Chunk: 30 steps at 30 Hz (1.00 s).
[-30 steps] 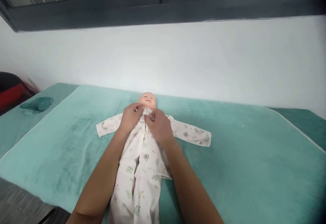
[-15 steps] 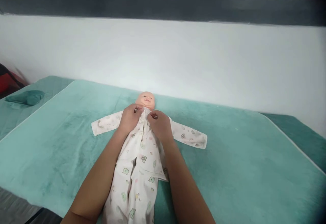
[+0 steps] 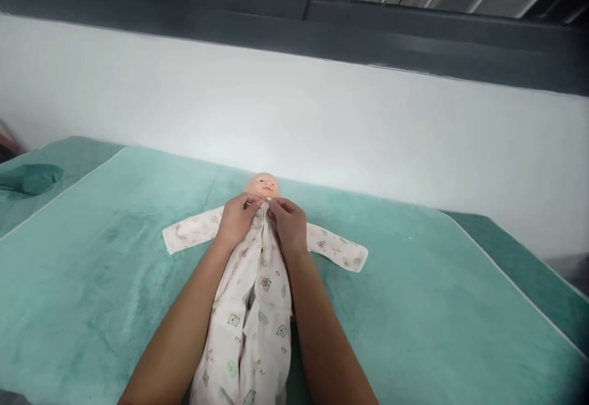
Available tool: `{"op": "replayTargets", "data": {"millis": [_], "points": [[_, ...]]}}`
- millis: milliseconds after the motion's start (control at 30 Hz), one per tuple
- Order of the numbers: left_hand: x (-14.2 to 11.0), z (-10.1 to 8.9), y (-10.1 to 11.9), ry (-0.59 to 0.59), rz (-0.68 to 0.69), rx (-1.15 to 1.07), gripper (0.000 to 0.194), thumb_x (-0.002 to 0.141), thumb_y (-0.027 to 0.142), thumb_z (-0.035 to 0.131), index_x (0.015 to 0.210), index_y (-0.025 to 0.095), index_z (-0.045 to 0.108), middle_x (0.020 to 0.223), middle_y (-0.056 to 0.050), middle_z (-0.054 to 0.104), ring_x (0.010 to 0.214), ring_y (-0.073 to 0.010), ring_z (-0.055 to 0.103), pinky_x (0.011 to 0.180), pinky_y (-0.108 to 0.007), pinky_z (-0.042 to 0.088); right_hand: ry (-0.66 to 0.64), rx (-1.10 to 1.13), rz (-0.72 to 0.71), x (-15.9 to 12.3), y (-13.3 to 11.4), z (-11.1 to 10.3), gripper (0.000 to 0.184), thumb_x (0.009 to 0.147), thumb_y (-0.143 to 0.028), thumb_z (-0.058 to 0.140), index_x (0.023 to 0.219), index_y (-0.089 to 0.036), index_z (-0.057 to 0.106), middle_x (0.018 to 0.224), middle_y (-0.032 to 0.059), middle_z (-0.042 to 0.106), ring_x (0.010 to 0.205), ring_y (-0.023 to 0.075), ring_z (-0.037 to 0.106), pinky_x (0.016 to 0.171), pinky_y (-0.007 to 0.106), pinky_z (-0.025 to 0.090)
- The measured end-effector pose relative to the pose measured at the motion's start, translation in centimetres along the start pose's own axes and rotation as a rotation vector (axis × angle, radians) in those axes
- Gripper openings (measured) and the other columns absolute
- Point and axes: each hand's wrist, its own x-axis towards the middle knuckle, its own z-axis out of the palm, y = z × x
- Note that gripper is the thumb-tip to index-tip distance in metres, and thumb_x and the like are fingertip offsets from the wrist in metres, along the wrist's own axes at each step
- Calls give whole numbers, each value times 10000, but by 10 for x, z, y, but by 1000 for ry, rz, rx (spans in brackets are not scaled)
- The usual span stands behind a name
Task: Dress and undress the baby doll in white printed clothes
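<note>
A baby doll (image 3: pixel 263 184) lies on its back, head toward the wall, in a white printed baby shirt (image 3: pixel 269 264) and matching trousers (image 3: pixel 257 356). Both long sleeves spread out to the sides. At the collar, just below the doll's chin, my left hand (image 3: pixel 239 216) pinches one front edge of the shirt. My right hand (image 3: pixel 289 221) pinches the other edge, with the fingertips of both hands almost meeting. The fingers hide the top of the front opening, and whether a fastener there is closed I cannot tell. Lower down, the front edges run close together.
A teal cover (image 3: pixel 414 307) with a pale seam is spread under the doll. A darker teal bolster-like piece (image 3: pixel 32 178) lies at the far left. Behind stands a white wall (image 3: pixel 294 116) beneath a dark window frame (image 3: pixel 294 18) with bars beyond.
My hands have drawn closer together at the collar, bringing the two shirt edges nearer each other. The camera view has tilted up, so more of the window shows.
</note>
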Motion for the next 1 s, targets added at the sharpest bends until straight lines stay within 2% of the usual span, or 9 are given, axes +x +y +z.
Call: {"op": "replayTargets", "data": {"millis": [167, 400, 633, 833, 1000], "points": [[-1, 0, -1, -12, -6, -46, 208, 896, 337, 596, 882, 198, 750, 941, -37, 769, 824, -187, 661, 784, -302, 482, 37, 30, -6, -7, 2, -5, 297, 751, -452, 692, 866, -185, 756, 809, 13, 722, 712, 161, 610, 658, 268, 485], [-1, -1, -5, -12, -69, -174, 237, 878, 383, 639, 916, 191, 772, 958, -54, 778, 899, -211, 686, 813, -306, 501, 5, -139, -41, -7, -2, -5, 207, 771, -391, 683, 828, -217, 778, 883, 9, 771, 839, 197, 682, 772, 291, 522], [-2, -1, -6, 4, -83, -162, 226, 863, 386, 664, 897, 180, 751, 912, -46, 768, 846, -194, 672, 771, -288, 490, -95, -145, -74, -3, -1, -12, 192, 766, -347, 692, 871, -222, 793, 923, 7, 789, 899, 208, 709, 847, 322, 539], [-2, -2, -3, -30, -42, -106, 278, 910, 422, 605, 920, 191, 761, 920, -36, 760, 867, -196, 666, 793, -287, 483, -191, -155, -88, 1, 0, -18, 202, 774, -362, 710, 906, -232, 790, 957, 19, 784, 905, 212, 706, 857, 343, 545], [-3, -2, 2, -84, -30, -100, 347, 928, 461, 565, 967, 195, 785, 897, -27, 755, 876, -205, 665, 786, -283, 488, -306, -260, -251, 1, 1, -20, 186, 824, -360, 676, 929, -243, 775, 990, 27, 733, 833, 178, 660, 787, 318, 526]]}}
